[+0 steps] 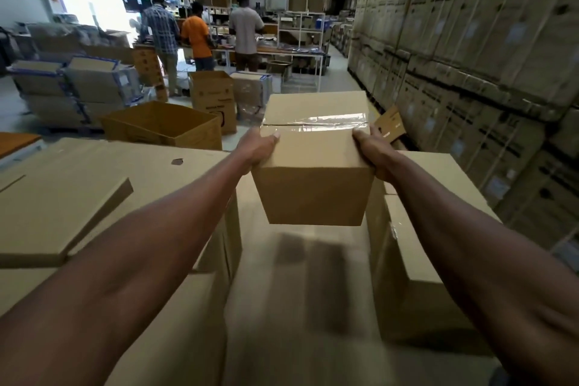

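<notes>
1. Your left hand (257, 150) grips the taped box (313, 166) at its upper left edge, with the thumb on top and the fingers hidden down the side.
2. Your right hand (372, 150) grips the upper right edge the same way.
3. The box hangs upright in the air between the left carton stack (94, 197) and the right carton stack (438, 229), touching neither.
4. An open carton (163, 127) stands beyond the left stack.

One taped box (313, 163), held by two hands: left hand (257, 149) and right hand (372, 150). Beyond the box stand three people (195, 36); left of the box sits one open carton (175, 135)
</notes>
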`<move>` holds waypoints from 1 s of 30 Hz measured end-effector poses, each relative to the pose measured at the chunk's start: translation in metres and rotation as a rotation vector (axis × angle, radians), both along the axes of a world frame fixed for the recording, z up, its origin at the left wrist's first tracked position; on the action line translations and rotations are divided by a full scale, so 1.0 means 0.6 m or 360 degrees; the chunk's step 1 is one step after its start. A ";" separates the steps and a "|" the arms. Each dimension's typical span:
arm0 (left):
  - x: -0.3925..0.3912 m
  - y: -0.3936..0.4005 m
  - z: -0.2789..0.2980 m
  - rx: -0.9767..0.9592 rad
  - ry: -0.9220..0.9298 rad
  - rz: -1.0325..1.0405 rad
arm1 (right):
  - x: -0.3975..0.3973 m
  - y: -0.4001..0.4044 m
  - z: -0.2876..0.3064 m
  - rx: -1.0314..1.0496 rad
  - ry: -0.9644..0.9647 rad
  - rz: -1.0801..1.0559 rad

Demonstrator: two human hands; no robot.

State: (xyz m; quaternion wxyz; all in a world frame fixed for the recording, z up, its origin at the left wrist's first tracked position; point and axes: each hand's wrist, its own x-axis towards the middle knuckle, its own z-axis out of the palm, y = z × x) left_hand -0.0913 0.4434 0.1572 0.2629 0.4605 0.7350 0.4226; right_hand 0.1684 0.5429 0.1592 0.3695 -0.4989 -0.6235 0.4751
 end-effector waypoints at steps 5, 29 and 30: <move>0.095 -0.108 -0.002 -0.0122 0.0043 0.0132 | 0.083 -0.087 -0.018 -0.0070 0.0041 0.0094; 0.262 -0.553 -0.227 -0.0213 -0.0179 0.0268 | 0.244 -0.546 -0.229 -0.0326 -0.0014 0.0085; 0.263 -0.560 -0.239 -0.0210 -0.0191 0.0260 | 0.247 -0.552 -0.240 -0.0325 -0.0020 0.0070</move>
